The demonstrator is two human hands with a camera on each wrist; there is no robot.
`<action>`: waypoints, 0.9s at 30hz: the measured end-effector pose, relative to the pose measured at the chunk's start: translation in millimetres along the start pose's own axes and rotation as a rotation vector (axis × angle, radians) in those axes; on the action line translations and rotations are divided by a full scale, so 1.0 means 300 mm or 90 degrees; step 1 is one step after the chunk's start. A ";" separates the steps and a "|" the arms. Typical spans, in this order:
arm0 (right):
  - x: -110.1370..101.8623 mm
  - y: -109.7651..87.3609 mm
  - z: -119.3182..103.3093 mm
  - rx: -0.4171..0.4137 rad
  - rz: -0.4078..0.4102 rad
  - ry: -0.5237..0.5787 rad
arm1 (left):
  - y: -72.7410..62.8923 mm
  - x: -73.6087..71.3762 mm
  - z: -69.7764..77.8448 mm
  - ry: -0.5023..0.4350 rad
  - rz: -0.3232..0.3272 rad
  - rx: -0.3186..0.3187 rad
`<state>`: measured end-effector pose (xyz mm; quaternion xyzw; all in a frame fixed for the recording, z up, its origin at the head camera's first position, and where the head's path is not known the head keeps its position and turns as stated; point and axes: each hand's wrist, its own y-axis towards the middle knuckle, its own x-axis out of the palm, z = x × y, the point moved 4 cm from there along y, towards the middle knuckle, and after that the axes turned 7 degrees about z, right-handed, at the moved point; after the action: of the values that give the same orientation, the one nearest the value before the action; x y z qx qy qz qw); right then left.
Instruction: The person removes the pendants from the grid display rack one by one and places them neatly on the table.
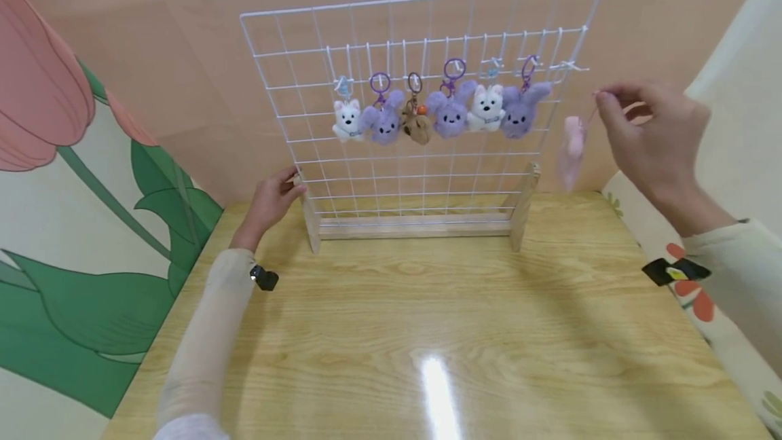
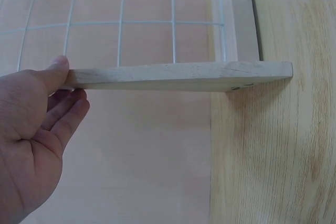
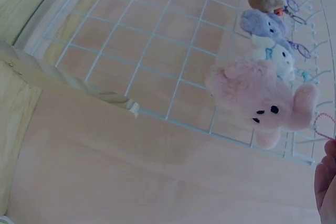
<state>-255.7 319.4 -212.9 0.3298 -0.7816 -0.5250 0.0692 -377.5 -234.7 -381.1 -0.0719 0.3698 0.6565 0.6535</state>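
A white wire grid rack (image 1: 421, 155) stands on wooden legs at the back of the table. Several small plush keychains hang in a row on it: white ones (image 1: 348, 119), purple rabbits (image 1: 451, 113) and a brown one (image 1: 418, 125). My left hand (image 1: 292, 180) grips the rack's left wooden leg (image 2: 178, 75), thumb (image 2: 55, 72) on one face and fingers behind it. My right hand (image 1: 601, 97) is raised just past the grid's right edge and pinches the thin cord (image 3: 325, 124) of a pink plush (image 1: 573, 144), which dangles free below it (image 3: 262, 100).
The light wooden table (image 1: 427, 331) stretches from the rack toward me, with a bright glare spot near the front. A peach wall stands close behind the rack. A tulip mural borders the table on the left, a flowered panel on the right.
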 end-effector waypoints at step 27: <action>-0.030 -0.318 0.113 -0.043 -0.065 0.011 | 0.000 -0.004 0.008 0.016 -0.023 -0.014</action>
<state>-221.9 329.0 -308.2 0.3712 -0.7450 -0.5510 0.0599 -376.4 -234.3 -378.6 -0.0941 0.3697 0.6477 0.6596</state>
